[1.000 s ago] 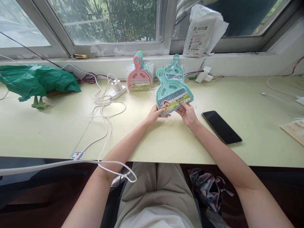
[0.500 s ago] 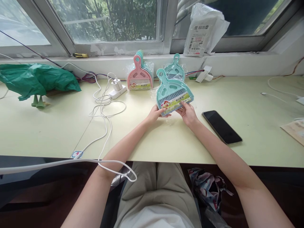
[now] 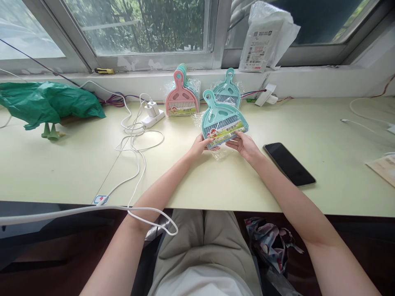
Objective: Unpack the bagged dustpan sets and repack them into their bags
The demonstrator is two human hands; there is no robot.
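Note:
Between both hands a teal dustpan and brush set (image 3: 222, 116) in clear wrap is held tilted above the table, its handle toward the window. My left hand (image 3: 200, 147) grips its lower left edge, thumb on the front and fingers underneath. At the lower right edge, my right hand (image 3: 245, 146) pinches it with the thumb on the printed label. Just behind stands another teal dustpan set (image 3: 228, 87), partly hidden, against the wall. To its left a row of wrapped sets leans there, with a pink dustpan set (image 3: 181, 96) in front.
A black phone (image 3: 289, 163) lies right of my right forearm. White cables (image 3: 135, 150) tangle near a power strip (image 3: 153, 119) on the left, one looping over my left forearm. A green plastic bag (image 3: 52, 102) sits far left; a white package (image 3: 262, 41) stands on the sill.
The held dustpan set has shifted slightly left and tilted a little differently. Both hands keep their hold on it.

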